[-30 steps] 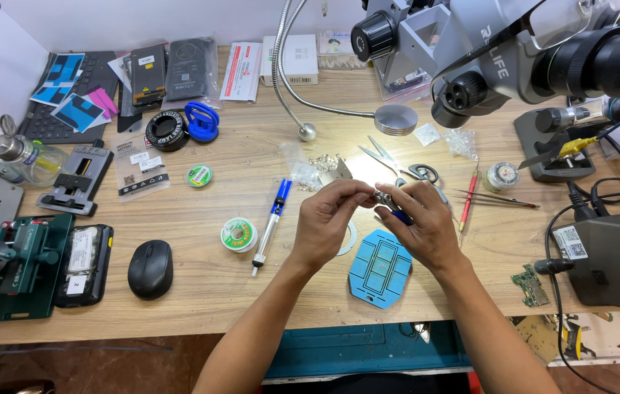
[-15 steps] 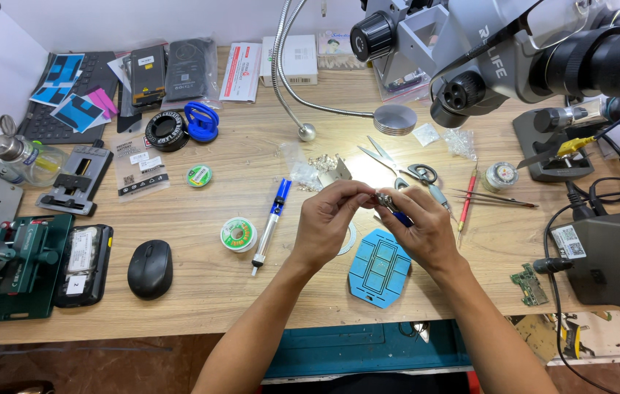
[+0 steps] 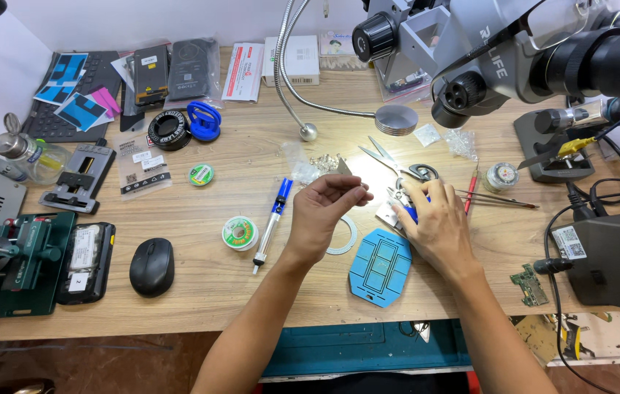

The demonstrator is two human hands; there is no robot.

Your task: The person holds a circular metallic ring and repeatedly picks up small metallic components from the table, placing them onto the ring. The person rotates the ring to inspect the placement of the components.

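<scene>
Left hand (image 3: 324,211) pinches a tiny part I cannot make out; right hand (image 3: 434,226), now apart, presses a small blue-and-metal piece (image 3: 405,210) onto the counter (image 3: 200,292).

Hidden and cropped items on the repair bench.
The right hand (image 3: 437,228) covered most of a small blue-tipped part (image 3: 411,213); whatever the left hand's fingertips (image 3: 359,188) pinched was too small to identify. The microscope (image 3: 514,51) and green fixture (image 3: 3,263) ran past the frame edges.
</scene>
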